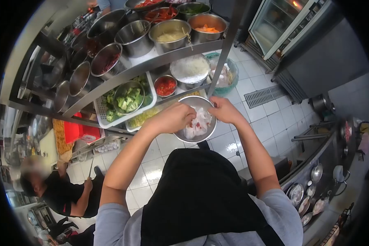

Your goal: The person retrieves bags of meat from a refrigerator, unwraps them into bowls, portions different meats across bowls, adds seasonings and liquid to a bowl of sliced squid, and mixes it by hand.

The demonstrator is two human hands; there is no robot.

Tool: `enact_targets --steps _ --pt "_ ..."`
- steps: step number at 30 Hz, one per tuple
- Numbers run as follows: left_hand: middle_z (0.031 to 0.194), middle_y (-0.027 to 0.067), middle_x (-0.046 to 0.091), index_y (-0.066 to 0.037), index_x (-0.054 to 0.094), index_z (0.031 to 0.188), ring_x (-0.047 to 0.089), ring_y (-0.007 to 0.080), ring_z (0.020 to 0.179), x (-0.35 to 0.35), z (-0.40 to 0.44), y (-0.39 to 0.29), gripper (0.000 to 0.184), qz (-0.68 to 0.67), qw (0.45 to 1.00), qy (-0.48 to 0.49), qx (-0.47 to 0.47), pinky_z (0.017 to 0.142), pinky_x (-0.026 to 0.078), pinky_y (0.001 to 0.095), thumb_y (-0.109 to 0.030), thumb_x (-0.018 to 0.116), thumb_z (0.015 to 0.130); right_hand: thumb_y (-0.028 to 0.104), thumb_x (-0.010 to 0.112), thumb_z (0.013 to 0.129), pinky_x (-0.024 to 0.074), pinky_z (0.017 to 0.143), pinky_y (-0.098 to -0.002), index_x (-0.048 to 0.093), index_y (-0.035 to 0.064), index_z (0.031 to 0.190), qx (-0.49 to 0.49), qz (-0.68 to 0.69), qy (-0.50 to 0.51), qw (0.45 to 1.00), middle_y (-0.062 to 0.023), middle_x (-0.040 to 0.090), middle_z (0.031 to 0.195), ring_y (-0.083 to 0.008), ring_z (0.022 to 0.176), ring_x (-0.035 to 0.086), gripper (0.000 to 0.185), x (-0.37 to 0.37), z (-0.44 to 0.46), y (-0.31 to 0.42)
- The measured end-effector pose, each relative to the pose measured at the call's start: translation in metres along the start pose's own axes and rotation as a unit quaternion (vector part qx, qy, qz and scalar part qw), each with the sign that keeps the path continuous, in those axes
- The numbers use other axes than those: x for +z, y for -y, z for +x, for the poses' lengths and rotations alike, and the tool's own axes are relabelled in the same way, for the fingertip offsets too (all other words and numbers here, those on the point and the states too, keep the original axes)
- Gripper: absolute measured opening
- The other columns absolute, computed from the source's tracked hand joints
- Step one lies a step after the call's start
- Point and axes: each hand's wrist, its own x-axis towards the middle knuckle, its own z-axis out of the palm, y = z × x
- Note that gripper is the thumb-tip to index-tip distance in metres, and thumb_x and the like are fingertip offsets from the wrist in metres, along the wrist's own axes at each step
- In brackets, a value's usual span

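Note:
A round metal bowl (211,130) is held in front of my apron, with whitish, glossy pieces (197,128) and small red bits inside. My right hand (224,110) grips the bowl's right rim, thumb over the edge. Above the bowl's left side, my left hand (172,117) has its fingers curled together in a pinch, close to the whitish pieces. Whatever lies between those fingers is too small to make out. Just beyond the bowl on the lower shelf are a container of chopped red pieces (165,86) and a metal bowl heaped with white shreds (189,69).
A metal rack (151,57) carries several pots of cut vegetables. Broccoli (129,99) fills a white basket left of my hands. A green tub (229,78) stands on the tiled floor. At lower left, another person (76,190) holds a knife (90,168).

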Motion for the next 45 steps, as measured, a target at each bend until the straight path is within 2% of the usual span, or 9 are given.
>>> enact_targets --steps 6,10,15,18,22,29,31,38,45 --pt "0.088 0.0147 0.066 0.005 0.064 0.093 0.066 0.0250 0.077 -0.006 -0.017 0.012 0.016 -0.153 0.976 -0.152 -0.024 0.071 0.052 0.0341 -0.002 0.066 0.079 0.020 0.062 0.075 0.0453 0.060 -0.0381 0.058 -0.0014 0.089 0.013 0.007 -0.008 1.000 -0.0186 0.060 0.074 -0.0279 0.065 0.059 0.025 0.018 0.005 0.016" --pt "0.092 0.0113 0.063 0.005 0.063 0.089 0.063 0.0253 0.087 -0.006 -0.024 0.019 0.011 -0.092 0.994 -0.065 -0.001 0.077 0.050 0.0334 0.000 0.065 0.079 0.020 0.063 0.075 0.0448 0.060 -0.0380 0.058 -0.0012 0.088 0.016 0.027 0.001 1.000 -0.0183 0.058 0.073 -0.0273 0.065 0.058 0.025 0.021 0.008 0.027" --pt "0.093 0.0111 0.062 0.002 0.065 0.096 0.061 0.0267 0.089 -0.002 -0.030 0.020 0.017 -0.131 0.980 -0.151 0.022 0.081 0.049 0.0351 0.002 0.063 0.079 0.020 0.063 0.075 0.0448 0.060 -0.0384 0.058 -0.0015 0.088 0.015 0.041 0.002 0.999 -0.0182 0.058 0.074 -0.0283 0.065 0.057 0.025 0.025 0.013 0.025" --pt "0.094 0.0115 0.063 0.001 0.065 0.101 0.062 0.0280 0.091 -0.003 -0.031 0.022 0.021 -0.128 0.982 -0.091 -0.104 0.084 0.048 0.0364 0.002 0.062 0.079 0.019 0.063 0.075 0.0445 0.060 -0.0381 0.058 -0.0018 0.087 0.020 0.045 0.007 0.999 -0.0180 0.057 0.074 -0.0275 0.064 0.056 0.025 0.023 0.015 0.027" --pt "0.095 0.0134 0.063 0.003 0.062 0.098 0.061 0.0284 0.091 0.016 -0.034 0.029 0.019 -0.131 0.972 -0.189 0.046 0.082 0.048 0.0356 0.001 0.063 0.079 0.019 0.063 0.075 0.0438 0.059 -0.0366 0.057 -0.0018 0.086 -0.024 0.020 -0.006 0.999 -0.0169 0.056 0.071 -0.0256 0.063 0.055 0.024 0.025 0.020 0.016" --pt "0.090 0.0164 0.062 0.003 0.060 0.088 0.061 0.0237 0.079 0.036 -0.068 0.013 0.017 -0.034 0.857 -0.450 -0.248 0.069 0.047 0.0306 -0.009 0.069 0.081 0.015 0.062 0.077 0.0400 0.054 -0.0321 0.055 -0.0008 0.082 -0.028 0.079 -0.017 0.996 -0.0094 0.052 0.064 -0.0152 0.060 0.049 0.018 0.031 0.018 0.007" --pt "0.069 0.0135 0.059 0.002 0.055 0.073 0.056 0.0212 0.060 0.064 -0.079 0.028 0.021 -0.236 0.826 -0.410 -0.306 0.057 0.044 0.0334 -0.013 0.068 0.078 0.014 0.062 0.077 0.0391 0.053 -0.0307 0.055 -0.0004 0.081 -0.008 0.077 -0.001 0.997 -0.0070 0.051 0.063 -0.0126 0.059 0.047 0.016 0.034 0.015 0.009" --pt "0.073 0.0029 0.063 0.004 0.065 0.085 0.053 0.0058 0.062 0.102 -0.119 0.065 0.012 -0.366 0.765 -0.416 -0.329 0.054 0.041 0.0221 -0.004 0.058 0.080 0.026 0.075 0.079 0.0401 0.053 -0.0281 0.060 0.0012 0.083 0.012 0.062 0.058 0.996 -0.0030 0.053 0.064 -0.0103 0.058 0.047 0.030 0.030 0.020 0.048" --pt "0.069 -0.0002 0.060 0.004 0.065 0.081 0.048 0.0044 0.059 0.067 -0.142 0.048 0.011 -0.440 0.699 -0.475 -0.304 0.051 0.038 0.0224 -0.003 0.056 0.079 0.014 0.062 0.088 0.0449 0.060 -0.0262 0.060 0.0025 0.093 -0.194 0.109 0.042 0.974 -0.0002 0.059 0.072 -0.0067 0.066 0.053 0.013 -0.063 0.065 0.200"
